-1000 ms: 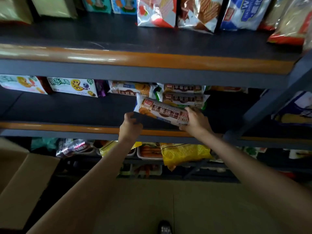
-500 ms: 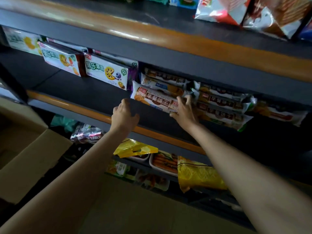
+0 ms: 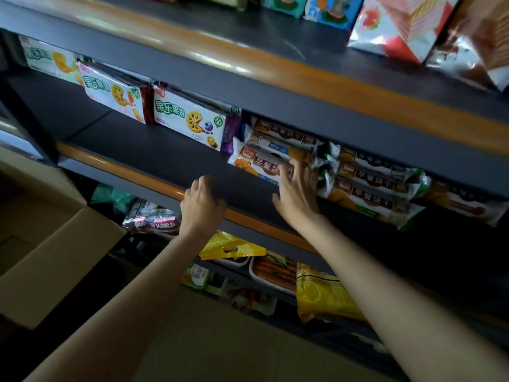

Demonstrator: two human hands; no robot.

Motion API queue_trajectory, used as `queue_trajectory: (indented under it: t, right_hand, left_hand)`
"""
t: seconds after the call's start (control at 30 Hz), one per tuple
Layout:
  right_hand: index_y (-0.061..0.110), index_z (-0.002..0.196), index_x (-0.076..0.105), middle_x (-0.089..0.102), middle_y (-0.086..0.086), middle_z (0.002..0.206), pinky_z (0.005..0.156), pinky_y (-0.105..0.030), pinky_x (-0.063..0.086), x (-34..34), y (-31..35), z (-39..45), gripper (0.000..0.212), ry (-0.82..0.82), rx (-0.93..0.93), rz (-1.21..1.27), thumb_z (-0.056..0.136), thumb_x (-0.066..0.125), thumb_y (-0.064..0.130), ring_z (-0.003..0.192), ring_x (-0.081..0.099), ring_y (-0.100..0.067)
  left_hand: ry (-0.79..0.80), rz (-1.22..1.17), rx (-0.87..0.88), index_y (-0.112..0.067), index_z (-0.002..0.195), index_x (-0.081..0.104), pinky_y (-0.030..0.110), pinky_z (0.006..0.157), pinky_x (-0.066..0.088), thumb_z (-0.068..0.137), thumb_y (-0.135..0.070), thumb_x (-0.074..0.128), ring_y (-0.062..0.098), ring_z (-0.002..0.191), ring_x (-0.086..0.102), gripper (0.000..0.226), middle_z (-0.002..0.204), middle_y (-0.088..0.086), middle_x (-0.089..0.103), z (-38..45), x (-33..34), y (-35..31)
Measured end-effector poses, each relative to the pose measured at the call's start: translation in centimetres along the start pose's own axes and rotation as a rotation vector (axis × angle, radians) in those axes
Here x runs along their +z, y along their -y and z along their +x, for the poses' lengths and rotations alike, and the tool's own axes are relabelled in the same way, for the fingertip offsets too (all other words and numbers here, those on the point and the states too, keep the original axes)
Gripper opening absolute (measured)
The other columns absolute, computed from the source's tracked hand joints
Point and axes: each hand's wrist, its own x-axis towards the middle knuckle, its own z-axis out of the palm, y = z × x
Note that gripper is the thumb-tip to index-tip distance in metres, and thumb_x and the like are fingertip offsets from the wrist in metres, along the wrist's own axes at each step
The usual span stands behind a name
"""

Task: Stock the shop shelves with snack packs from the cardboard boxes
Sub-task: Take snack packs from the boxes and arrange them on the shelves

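I was seating a biscuit roll [image 3: 257, 164] on the middle shelf [image 3: 154, 155], left of the stack. My right hand [image 3: 296, 198] pressed it with straight fingers; my left hand [image 3: 202, 205] hung loose near the front edge, gripping nothing. Next, probably another from the cardboard box [image 3: 55, 244]. I counted six rolls, three biscuit boxes.

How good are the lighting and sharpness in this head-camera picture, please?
Head view: dim overall, with the shelf recess right of the biscuit packs nearly black; glare streaks on the orange shelf edge; motion blur on the foil bags at top right; wide-angle bending of the shelf lines.
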Motion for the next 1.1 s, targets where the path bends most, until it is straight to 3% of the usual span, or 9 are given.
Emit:
queue_trajectory:
  t: [0.13, 0.23, 0.37, 0.5, 0.6, 0.8, 0.9, 0.97, 1.1]
  right_hand:
    - [0.006, 0.112, 0.058, 0.049, -0.023, 0.124, 0.095, -0.053, 0.042, -1.3, 7.4, -2.9, 0.054, -0.03, -0.166, 0.092, 0.062, 0.078, 0.012, 0.112, 0.049, -0.042]
    - [0.003, 0.1, 0.062, 0.055, -0.024, 0.113, 0.086, -0.048, 0.046, -2.3, 15.3, -4.0, 0.047, 0.061, -0.293, 0.178, 0.057, 0.079, 0.008, 0.102, 0.056, -0.043]
    - [0.009, 0.119, 0.05, 0.039, -0.014, 0.128, 0.098, -0.039, 0.032, -3.8, 28.3, -5.3, 0.034, 0.263, -0.544, 0.221, 0.086, 0.054, 0.015, 0.121, 0.037, -0.033]
    - [0.011, 0.126, 0.045, 0.031, -0.009, 0.135, 0.1, -0.035, 0.033, -4.1, 41.4, -8.5, 0.035, 0.446, -0.73, 0.361, 0.091, 0.049, 0.015, 0.127, 0.03, -0.027]
    - [0.011, 0.127, 0.045, 0.03, -0.009, 0.137, 0.1, -0.036, 0.036, -4.1, 49.5, -10.7, 0.034, 0.545, -0.88, 0.41, 0.094, 0.048, 0.014, 0.128, 0.028, -0.025]
    - [0.011, 0.133, 0.041, 0.03, -0.012, 0.142, 0.105, -0.042, 0.036, -0.5, 62.4, -14.1, 0.04, 0.678, -1.118, 0.341, 0.094, 0.049, 0.018, 0.132, 0.029, -0.031]
    - [0.013, 0.143, 0.031, 0.022, -0.01, 0.15, 0.109, -0.041, 0.03, 3.3, 67.2, -15.3, 0.054, 0.896, -1.106, 0.312, 0.094, 0.052, 0.023, 0.138, 0.023, -0.03]
    - [0.012, 0.144, 0.029, 0.026, -0.009, 0.149, 0.108, -0.039, 0.032, 6.3, 69.9, -15.5, 0.06, 0.997, -1.024, 0.317, 0.093, 0.056, 0.027, 0.136, 0.029, -0.028]
    - [0.008, 0.118, 0.053, 0.055, -0.01, 0.123, 0.093, -0.035, 0.045, 12.1, 74.1, -15.5, 0.038, 1.083, -0.859, 0.353, 0.086, 0.066, 0.024, 0.115, 0.052, -0.026]
  left_hand:
    - [0.02, -0.045, -0.075, -0.002, 0.119, 0.046, 0.041, 0.078, 0.043, 0.086, -0.006, 0.048, 0.036, 0.1, 0.055, 0.033, 0.118, 0.017, 0.051, -4.0, -5.6, 4.2]
    - [0.054, 0.066, -0.118, -0.006, 0.121, 0.047, 0.045, 0.086, 0.045, 0.085, -0.012, 0.048, 0.037, 0.105, 0.054, 0.036, 0.12, 0.015, 0.052, -7.4, -11.7, 9.6]
    - [0.01, 0.221, -0.225, -0.004, 0.127, 0.045, 0.038, 0.096, 0.043, 0.089, -0.009, 0.05, 0.029, 0.114, 0.052, 0.039, 0.128, 0.011, 0.046, -12.1, -21.5, 19.2]
    - [-0.131, 0.124, -0.626, -0.007, 0.121, 0.044, 0.036, 0.082, 0.042, 0.091, -0.01, 0.05, 0.028, 0.106, 0.056, 0.031, 0.116, 0.011, 0.057, -18.0, -30.4, 27.2]
    - [-0.144, 0.102, -0.871, -0.004, 0.117, 0.05, 0.038, 0.085, 0.047, 0.091, -0.015, 0.052, 0.033, 0.106, 0.058, 0.029, 0.113, 0.019, 0.063, -22.1, -34.7, 32.4]
    - [-0.221, 0.018, -1.118, -0.005, 0.116, 0.055, 0.034, 0.085, 0.045, 0.09, -0.013, 0.052, 0.029, 0.104, 0.058, 0.027, 0.114, 0.015, 0.062, -26.6, -38.5, 39.4]
    - [-0.266, -0.04, -1.172, -0.005, 0.116, 0.056, 0.033, 0.087, 0.045, 0.09, -0.011, 0.052, 0.028, 0.106, 0.057, 0.027, 0.113, 0.014, 0.062, -26.7, -39.4, 42.6]
    - [-0.295, -0.05, -1.19, -0.005, 0.113, 0.056, 0.03, 0.081, 0.044, 0.09, -0.01, 0.051, 0.026, 0.102, 0.057, 0.024, 0.111, 0.013, 0.062, -26.2, -40.0, 44.6]
    - [-0.271, -0.05, -1.268, -0.009, 0.105, 0.054, 0.028, 0.072, 0.039, 0.091, -0.011, 0.049, 0.018, 0.087, 0.051, 0.015, 0.101, 0.008, 0.059, -25.3, -41.1, 48.7]
